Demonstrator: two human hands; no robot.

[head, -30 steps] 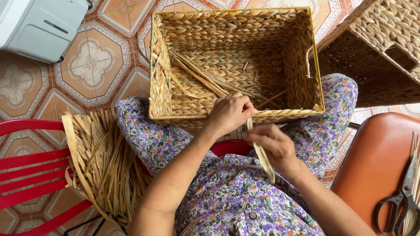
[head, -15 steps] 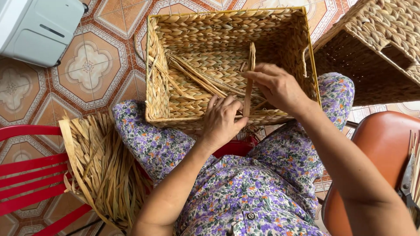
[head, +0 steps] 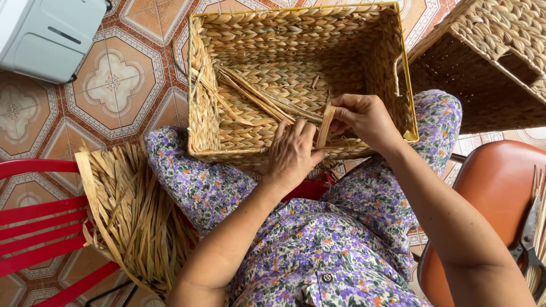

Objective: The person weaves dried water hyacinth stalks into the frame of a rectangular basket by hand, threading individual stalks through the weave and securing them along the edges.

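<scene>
The woven basket point(head: 296, 74) rests on the person's lap, a flat straw strand point(head: 325, 126) rising at its near rim. The right hand point(head: 364, 119) pinches that strand; the left hand point(head: 293, 153) presses the rim beside it. Left of the basket lies a straw bundle point(head: 131, 210).

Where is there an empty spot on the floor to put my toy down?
Bare tiled floor shows between the grey box at top left and the woven basket. It is crowded lower left, where the straw bundle lies against the red chair. The orange seat at right has bare room beside the scissors.
</scene>
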